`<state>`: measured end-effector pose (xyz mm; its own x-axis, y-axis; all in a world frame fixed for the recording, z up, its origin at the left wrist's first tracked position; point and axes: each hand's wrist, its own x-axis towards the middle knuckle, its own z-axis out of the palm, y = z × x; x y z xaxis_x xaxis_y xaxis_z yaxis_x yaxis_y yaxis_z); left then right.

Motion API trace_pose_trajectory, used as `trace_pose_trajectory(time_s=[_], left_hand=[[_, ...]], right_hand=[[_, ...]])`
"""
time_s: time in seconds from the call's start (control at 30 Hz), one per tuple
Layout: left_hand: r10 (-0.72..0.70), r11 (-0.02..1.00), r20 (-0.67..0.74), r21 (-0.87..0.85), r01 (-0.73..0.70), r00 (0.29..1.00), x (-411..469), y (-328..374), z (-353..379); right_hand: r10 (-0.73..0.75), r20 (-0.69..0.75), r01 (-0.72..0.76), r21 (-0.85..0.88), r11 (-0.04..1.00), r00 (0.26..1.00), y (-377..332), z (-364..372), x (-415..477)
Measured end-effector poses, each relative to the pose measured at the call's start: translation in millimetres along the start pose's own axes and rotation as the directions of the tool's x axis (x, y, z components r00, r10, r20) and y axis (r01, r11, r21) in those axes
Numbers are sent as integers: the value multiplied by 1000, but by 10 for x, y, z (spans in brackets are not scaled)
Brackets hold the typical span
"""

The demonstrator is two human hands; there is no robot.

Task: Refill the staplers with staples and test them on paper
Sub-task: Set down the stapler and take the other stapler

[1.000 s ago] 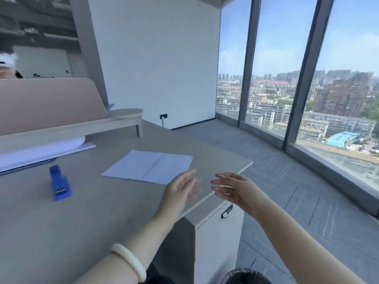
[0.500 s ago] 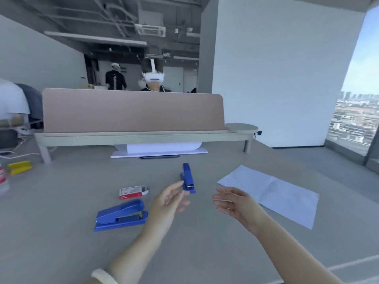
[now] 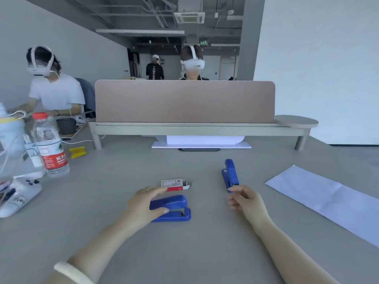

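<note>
1. Head view: my left hand point(image 3: 143, 206) is at the rear end of the large blue stapler point(image 3: 171, 209). The fingers reach across its top and the thumb lies on its near side. I cannot tell whether the grip has closed tight.
2. That stapler lies flat on the grey desk point(image 3: 194, 253), nose to the right.
3. My right hand point(image 3: 246, 201) has loosely curled fingers with nothing in them. The fingertips sit right at the near end of the small blue stapler point(image 3: 230, 175). I cannot tell if they touch it.
4. The small stapler lies lengthwise, pointing away from me.
5. The staple box point(image 3: 174, 185) sits just behind the large stapler, between the two hands.
6. A sheet of paper point(image 3: 328, 199) lies to the right, apart from both staplers.
7. A water bottle point(image 3: 50, 146) stands at the far left.
</note>
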<state>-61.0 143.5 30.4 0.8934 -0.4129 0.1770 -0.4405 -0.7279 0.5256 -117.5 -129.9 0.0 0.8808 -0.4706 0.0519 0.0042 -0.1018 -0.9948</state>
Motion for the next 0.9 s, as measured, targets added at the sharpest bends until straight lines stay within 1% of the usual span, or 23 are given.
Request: trace_pose_trajectory(time_s=[0.07, 0.13, 0.2, 0.27, 0.33, 0.43, 0.53, 0.6, 0.67, 0.8, 0.9], left_hand=[[-23, 999, 59, 38, 21, 998, 34, -84, -13], [-6, 996, 81, 93, -2, 997, 69, -115, -11], [3, 998, 42, 60, -6, 999, 115, -143, -14], [-22, 1000, -65, -22, 20, 998, 177, -193, -47], [-84, 996, -207, -18, 82, 975, 267, -262, -124], [-200, 979, -380, -37, 201, 903, 449, -405, -243], [-305, 947, -464, -52, 318, 832, 644, -545, -243], [-362, 921, -459, -38, 389, 811, 766, -581, -155], [-397, 904, -429, -31, 426, 811, 868, -561, -34], [-411, 895, -409, -9, 446, 815, 1015, -484, 121], [-451, 872, -371, 10, 489, 812, 1064, -474, 143]], right_hand=[[-17, -19, 17, -28, 999, 1000, 26, -53, 18], [-25, -26, 24, -36, 999, 999, 36, -95, 35], [-23, -38, 22, -38, 999, 999, 54, -117, 54], [-23, -43, 21, -40, 999, 999, 75, -116, 64], [-26, -43, 24, -58, 998, 999, 94, -105, 69], [-26, -42, 22, -88, 996, 999, 124, -96, 85], [-37, -81, 30, -89, 996, 996, 131, -90, 107], [-75, -132, 57, -136, 989, 988, 111, -94, 131], [-94, -164, 65, -172, 983, 982, 88, -106, 148], [-66, -165, 36, -181, 983, 984, 101, -107, 169], [-50, -168, 20, -173, 985, 985, 111, -122, 183]])
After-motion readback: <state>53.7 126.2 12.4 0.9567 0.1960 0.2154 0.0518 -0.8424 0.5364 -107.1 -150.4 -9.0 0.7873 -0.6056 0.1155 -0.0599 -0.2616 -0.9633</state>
